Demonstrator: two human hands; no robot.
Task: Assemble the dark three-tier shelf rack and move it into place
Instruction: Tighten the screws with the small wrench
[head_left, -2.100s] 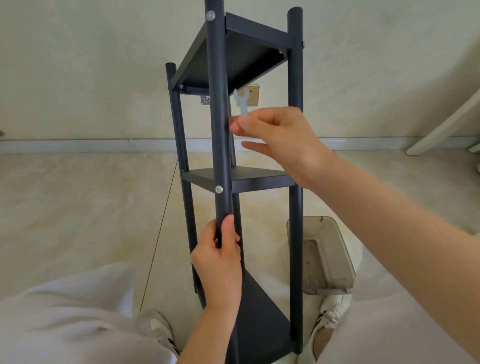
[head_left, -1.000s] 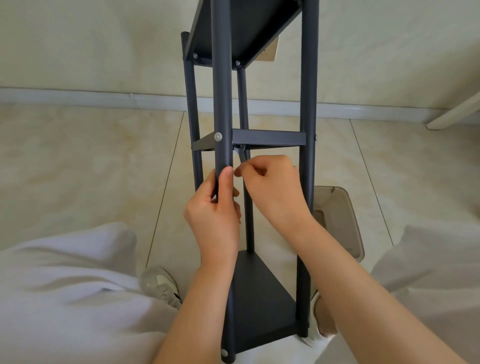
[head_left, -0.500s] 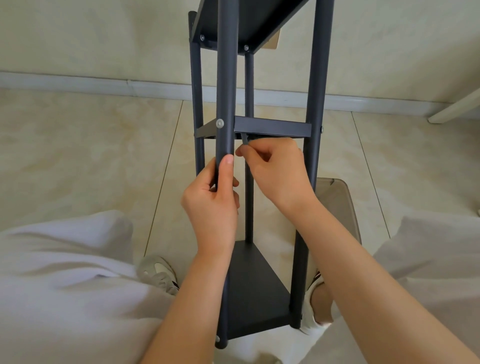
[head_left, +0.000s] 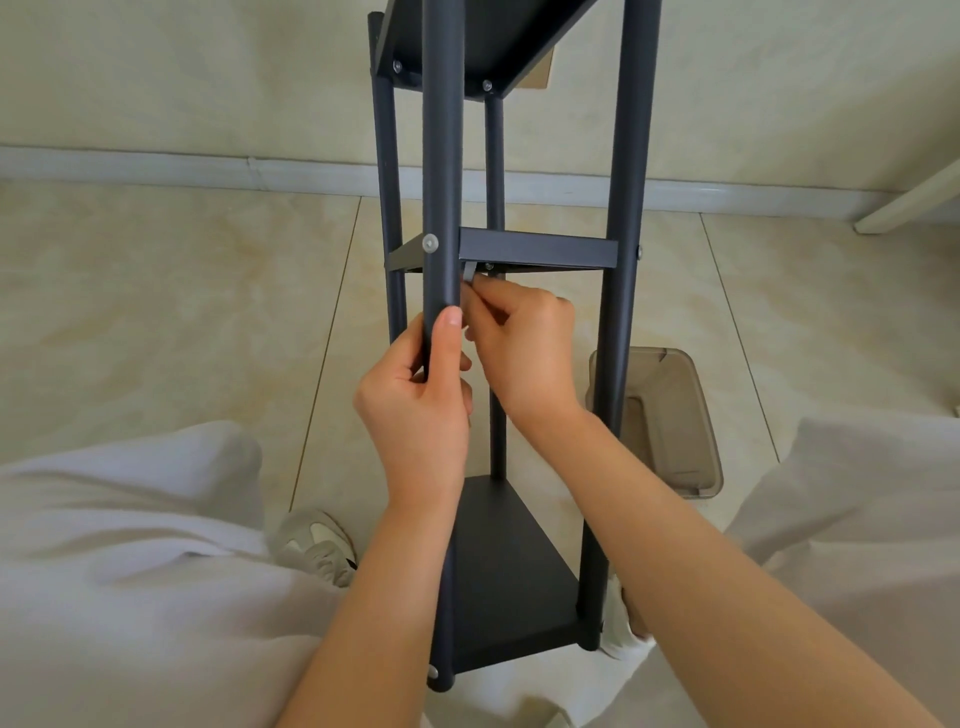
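Pinching a small grey wrench (head_left: 469, 271) in my right hand (head_left: 524, 353), fingers curled, its tip under the middle shelf (head_left: 535, 248). Left hand (head_left: 415, 400) wraps the front post (head_left: 441, 156), thumb laid along it. Dark rack (head_left: 621, 156) upright between my knees on the beige tiled floor (head_left: 156, 312). Translucent bin (head_left: 670, 415) just beside it; white baseboard (head_left: 156, 166) and pale wall (head_left: 182, 67) behind.

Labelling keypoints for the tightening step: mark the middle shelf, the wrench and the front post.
middle shelf (head_left: 535, 250): head view, on its front edge rail.
wrench (head_left: 469, 271): head view, on the grey shaft just under the middle shelf.
front post (head_left: 441, 156): head view, on the bare tube above the middle shelf.
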